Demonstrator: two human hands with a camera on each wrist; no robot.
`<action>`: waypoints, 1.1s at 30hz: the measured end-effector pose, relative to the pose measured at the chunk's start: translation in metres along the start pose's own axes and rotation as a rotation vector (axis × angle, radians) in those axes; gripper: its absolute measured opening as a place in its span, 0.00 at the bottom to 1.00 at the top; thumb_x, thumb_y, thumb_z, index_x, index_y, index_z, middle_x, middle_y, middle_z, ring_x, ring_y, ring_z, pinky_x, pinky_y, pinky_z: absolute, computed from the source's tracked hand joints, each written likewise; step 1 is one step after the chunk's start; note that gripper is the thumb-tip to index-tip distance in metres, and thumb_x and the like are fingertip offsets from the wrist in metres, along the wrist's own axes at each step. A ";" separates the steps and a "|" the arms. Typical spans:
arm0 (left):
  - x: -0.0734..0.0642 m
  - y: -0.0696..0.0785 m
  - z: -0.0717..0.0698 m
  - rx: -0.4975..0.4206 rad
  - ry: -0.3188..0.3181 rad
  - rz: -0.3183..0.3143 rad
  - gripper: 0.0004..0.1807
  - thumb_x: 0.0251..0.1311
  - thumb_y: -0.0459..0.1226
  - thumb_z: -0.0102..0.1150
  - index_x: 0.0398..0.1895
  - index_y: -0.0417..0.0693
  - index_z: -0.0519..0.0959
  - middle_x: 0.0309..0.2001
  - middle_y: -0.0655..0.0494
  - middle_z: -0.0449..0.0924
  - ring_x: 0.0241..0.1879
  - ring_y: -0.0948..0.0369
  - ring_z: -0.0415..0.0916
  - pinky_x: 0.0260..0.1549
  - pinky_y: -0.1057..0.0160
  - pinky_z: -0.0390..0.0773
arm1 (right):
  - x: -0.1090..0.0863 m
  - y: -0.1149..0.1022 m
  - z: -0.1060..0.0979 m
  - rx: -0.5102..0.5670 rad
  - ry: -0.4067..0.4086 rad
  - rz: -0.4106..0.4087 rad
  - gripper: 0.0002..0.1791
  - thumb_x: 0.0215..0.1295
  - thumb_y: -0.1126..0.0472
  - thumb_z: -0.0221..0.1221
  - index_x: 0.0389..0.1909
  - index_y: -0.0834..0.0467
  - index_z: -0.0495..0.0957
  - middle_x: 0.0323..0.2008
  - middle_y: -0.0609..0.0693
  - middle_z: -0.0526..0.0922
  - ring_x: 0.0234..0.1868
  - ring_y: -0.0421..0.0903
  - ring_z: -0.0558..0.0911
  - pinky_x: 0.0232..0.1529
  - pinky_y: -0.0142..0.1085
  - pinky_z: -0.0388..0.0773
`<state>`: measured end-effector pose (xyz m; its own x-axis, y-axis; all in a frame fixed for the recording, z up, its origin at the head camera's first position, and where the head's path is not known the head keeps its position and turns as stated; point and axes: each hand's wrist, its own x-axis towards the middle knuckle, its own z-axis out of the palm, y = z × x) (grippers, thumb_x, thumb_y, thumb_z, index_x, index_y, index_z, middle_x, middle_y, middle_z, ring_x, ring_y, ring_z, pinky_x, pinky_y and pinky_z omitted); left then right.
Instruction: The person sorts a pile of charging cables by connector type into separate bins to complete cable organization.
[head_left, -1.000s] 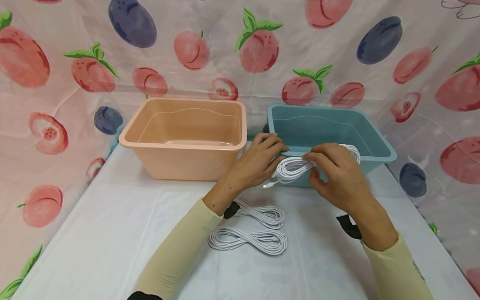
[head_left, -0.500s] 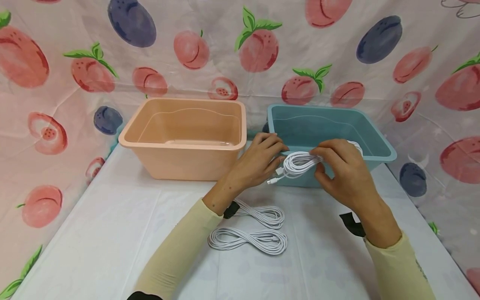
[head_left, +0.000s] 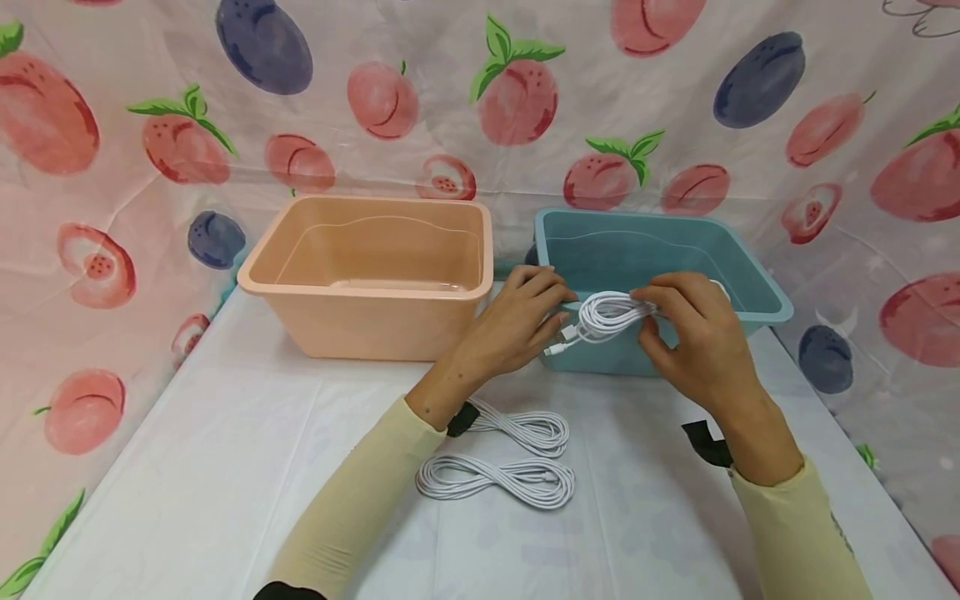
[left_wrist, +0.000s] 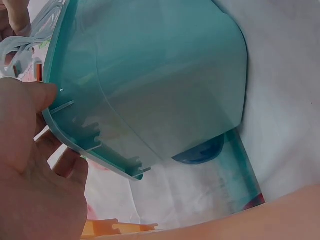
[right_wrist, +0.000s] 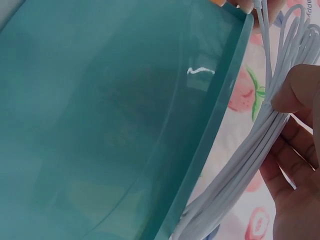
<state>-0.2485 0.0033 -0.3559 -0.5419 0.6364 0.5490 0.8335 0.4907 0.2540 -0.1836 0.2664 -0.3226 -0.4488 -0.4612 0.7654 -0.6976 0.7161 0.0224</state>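
My right hand [head_left: 697, 342] pinches a coiled white cable [head_left: 609, 315] by its middle, at the front rim of the teal bin [head_left: 750, 317]. The cable's plug ends [head_left: 558, 344] dangle at the left of the coil. In the right wrist view the thumb and fingers close round the bundled strands [right_wrist: 260, 135] just outside the bin wall. My left hand [head_left: 517, 321] grips the bin's front left rim corner, its thumb on one side and fingers on the other in the left wrist view, where the teal bin wall [left_wrist: 165, 75] fills the middle.
A peach-coloured bin [head_left: 375, 325] stands to the left of the teal one. Two more coiled white cables, a nearer one [head_left: 495, 482] and a farther one [head_left: 528, 432], lie on the white-covered table [head_left: 225, 500]. Behind hangs a fruit-print cloth [head_left: 450, 100].
My right hand has lifted the cable and shifted it slightly right and toward the teal bin's rim. The left hand has stayed on the rim corner.
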 end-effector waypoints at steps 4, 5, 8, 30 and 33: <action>0.000 0.000 0.000 -0.003 -0.001 -0.004 0.14 0.81 0.41 0.54 0.61 0.50 0.82 0.62 0.53 0.78 0.72 0.51 0.64 0.76 0.57 0.61 | -0.001 0.005 0.001 -0.007 0.011 0.012 0.17 0.59 0.74 0.63 0.51 0.69 0.83 0.47 0.66 0.82 0.48 0.64 0.80 0.50 0.52 0.75; 0.000 0.000 0.000 -0.005 -0.001 -0.005 0.14 0.81 0.41 0.54 0.61 0.50 0.82 0.62 0.53 0.78 0.72 0.51 0.64 0.76 0.57 0.61 | -0.001 0.006 0.001 -0.010 0.014 0.016 0.17 0.59 0.74 0.63 0.51 0.68 0.83 0.48 0.66 0.82 0.48 0.64 0.80 0.50 0.52 0.75; 0.000 -0.001 0.001 -0.008 -0.001 -0.007 0.14 0.81 0.41 0.54 0.61 0.50 0.82 0.62 0.53 0.78 0.72 0.51 0.64 0.76 0.57 0.61 | -0.001 0.009 0.000 -0.017 0.026 0.032 0.18 0.59 0.76 0.64 0.51 0.68 0.83 0.48 0.66 0.82 0.50 0.64 0.80 0.52 0.49 0.74; 0.002 -0.002 0.001 -0.008 0.005 -0.007 0.14 0.81 0.41 0.54 0.61 0.50 0.82 0.62 0.53 0.78 0.71 0.51 0.64 0.75 0.57 0.61 | -0.006 0.022 0.007 -0.002 0.013 0.120 0.21 0.59 0.81 0.67 0.53 0.66 0.84 0.51 0.63 0.82 0.54 0.60 0.80 0.68 0.22 0.64; 0.002 -0.002 0.001 -0.006 0.004 -0.011 0.14 0.81 0.41 0.55 0.61 0.50 0.82 0.63 0.54 0.78 0.72 0.51 0.63 0.75 0.57 0.61 | -0.006 0.023 0.009 0.007 0.015 0.121 0.19 0.61 0.81 0.66 0.52 0.67 0.84 0.51 0.63 0.82 0.53 0.60 0.81 0.68 0.21 0.64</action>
<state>-0.2514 0.0044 -0.3560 -0.5505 0.6290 0.5490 0.8282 0.4940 0.2644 -0.2024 0.2809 -0.3323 -0.5213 -0.3636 0.7721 -0.6430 0.7622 -0.0751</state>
